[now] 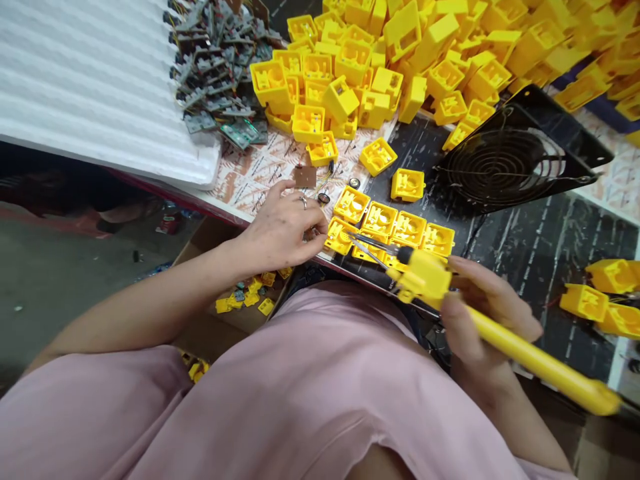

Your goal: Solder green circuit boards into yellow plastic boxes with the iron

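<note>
In my right hand [490, 313] is a soldering iron [535, 353] with a long yellow handle, a yellow block at its front and thin metal tips. The tips point left, over a small yellow housing [339, 235] at the near left of a cluster of such housings [410, 229]. My left hand [287, 227], with a ring on it, rests by the table edge, its thumb and fingers curled together beside that same housing. Whatever those fingers hold is hidden. Just beyond them lie a small round black part [324, 198] and a brown square plate [305, 176].
A large heap of yellow housings [350, 60] fills the back. Left of it are piled circuit boards [215, 73] beside a white foam sheet [100, 80]. A black fan [500, 163] stands at the right. Below the table edge, an open cardboard box [200, 300] contains yellow pieces.
</note>
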Motion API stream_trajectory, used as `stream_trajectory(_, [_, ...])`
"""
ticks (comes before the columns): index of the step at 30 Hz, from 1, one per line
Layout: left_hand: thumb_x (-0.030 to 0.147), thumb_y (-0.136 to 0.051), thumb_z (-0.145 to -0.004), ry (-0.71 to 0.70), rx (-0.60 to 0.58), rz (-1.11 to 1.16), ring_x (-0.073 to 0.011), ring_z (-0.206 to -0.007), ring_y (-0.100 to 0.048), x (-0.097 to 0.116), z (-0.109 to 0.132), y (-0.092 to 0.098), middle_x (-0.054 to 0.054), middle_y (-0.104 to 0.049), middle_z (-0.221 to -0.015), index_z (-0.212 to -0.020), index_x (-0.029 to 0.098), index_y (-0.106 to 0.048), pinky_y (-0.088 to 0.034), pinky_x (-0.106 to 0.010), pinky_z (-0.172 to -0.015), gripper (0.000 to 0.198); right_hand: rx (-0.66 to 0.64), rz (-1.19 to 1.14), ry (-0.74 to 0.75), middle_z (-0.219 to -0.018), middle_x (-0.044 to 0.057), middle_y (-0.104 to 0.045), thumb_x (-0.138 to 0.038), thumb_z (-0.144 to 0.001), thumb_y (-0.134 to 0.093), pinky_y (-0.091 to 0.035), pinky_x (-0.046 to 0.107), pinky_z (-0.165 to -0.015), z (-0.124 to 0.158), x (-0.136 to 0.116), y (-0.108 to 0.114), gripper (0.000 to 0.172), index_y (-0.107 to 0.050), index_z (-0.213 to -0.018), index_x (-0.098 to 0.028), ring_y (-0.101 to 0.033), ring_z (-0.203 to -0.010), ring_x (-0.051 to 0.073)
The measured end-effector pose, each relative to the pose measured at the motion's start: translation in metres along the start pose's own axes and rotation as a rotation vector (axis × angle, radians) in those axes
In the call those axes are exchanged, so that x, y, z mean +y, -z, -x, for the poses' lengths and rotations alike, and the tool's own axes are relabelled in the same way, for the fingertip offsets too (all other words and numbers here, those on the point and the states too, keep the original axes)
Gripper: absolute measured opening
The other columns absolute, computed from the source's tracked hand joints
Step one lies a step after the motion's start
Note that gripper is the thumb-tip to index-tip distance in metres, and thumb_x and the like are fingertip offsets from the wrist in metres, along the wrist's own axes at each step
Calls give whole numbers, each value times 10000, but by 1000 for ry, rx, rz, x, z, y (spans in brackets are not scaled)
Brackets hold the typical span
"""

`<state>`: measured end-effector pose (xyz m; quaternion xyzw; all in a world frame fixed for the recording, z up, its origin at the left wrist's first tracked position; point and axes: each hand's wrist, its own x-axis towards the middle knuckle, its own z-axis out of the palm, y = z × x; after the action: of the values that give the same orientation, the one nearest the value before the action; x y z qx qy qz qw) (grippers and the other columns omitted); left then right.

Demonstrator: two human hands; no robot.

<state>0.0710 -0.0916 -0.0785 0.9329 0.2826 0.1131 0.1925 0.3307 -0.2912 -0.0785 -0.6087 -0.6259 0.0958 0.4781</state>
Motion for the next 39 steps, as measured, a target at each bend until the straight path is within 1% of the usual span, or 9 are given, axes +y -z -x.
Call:
stream_trajectory(3, [283, -510, -903, -18, -29, -68, -248, -938, -689, 3, -4, 3, -34, -751, -861, -807, 220, -711, -369, -569, -1196, 231, -20, -46, 153, -988, 50, -817, -190, -883, -817, -668, 302, -659, -10, -14, -11, 486, -692, -1348, -253, -783, -752, 202])
stream_trajectory(5, [285, -490, -901, -43, -49, -132, -260, -940, -691, 4, -7, 4, -48, -750, -855, -797, 214, -703, -392, -571, -1182, 248, -48, -56, 230, -907, 49, -808, -145, -875, -817, -673, 289, -642, -16, -19, -17, 404, -709, -1257, -221, -780, -721, 197])
stream_trajectory(10, [314, -460, -897, -82, -68, -182, -257, -905, -682, 4, -13, 5, -41, -721, -810, -753, 218, -679, -410, -567, -1166, 279, -101, -20, 313, -757, 14, -761, -122, -839, -864, -620, 229, -548, -27, -20, -22, 252, -685, -998, -201, -751, -632, 164])
stream_trajectory(14, [314, -472, -877, -78, -96, -188, -249, -891, -668, 6, -16, 7, -29, -698, -783, -719, 224, -658, -392, -550, -1179, 260, -137, -14, 410, -753, 11, -760, -153, -854, -866, -601, 203, -545, -34, -21, -21, 223, -671, -952, -199, -739, -624, 139])
stream_trajectory(18, [305, -477, -883, -65, -133, -195, -251, -903, -659, 8, -18, 9, -23, -675, -739, -719, 232, -649, -379, -533, -1184, 249, -151, 54, 401, -744, 18, -743, -189, -864, -871, -574, 197, -534, -38, -24, -19, 210, -665, -905, -196, -718, -607, 129])
stream_trajectory(25, [317, -474, -900, -82, -176, -266, -229, -862, -642, 9, -21, 12, -13, -658, -720, -730, 233, -649, -392, -500, -1176, 258, -195, 57, 415, -757, 8, -749, -162, -875, -844, -576, 210, -553, -41, -29, -14, 190, -666, -929, -202, -716, -633, 125])
stream_trajectory(29, [306, -474, -902, -87, -196, -283, -242, -858, -653, 10, -22, 12, -28, -678, -734, -749, 224, -671, -397, -512, -1171, 263, -132, 38, 349, -769, -3, -735, -83, -881, -776, -597, 209, -577, -41, -28, -5, 182, -674, -959, -213, -717, -638, 120])
stream_trajectory(33, [303, -478, -906, -83, -198, -306, -239, -866, -662, 11, -23, 12, -26, -684, -736, -751, 225, -670, -406, -493, -1155, 259, -130, 28, 339, -756, -9, -746, -106, -871, -807, -597, 225, -544, -39, -26, -6, 202, -690, -958, -247, -722, -620, 136])
stream_trajectory(39, [308, -475, -897, -83, -190, -289, -240, -903, -675, 10, -20, 13, -28, -715, -784, -762, 230, -673, -435, -466, -1118, 252, -173, 133, 382, -890, 9, -827, -187, -886, -844, -647, 249, -601, -36, -25, -8, 425, -685, -1275, -245, -781, -682, 172])
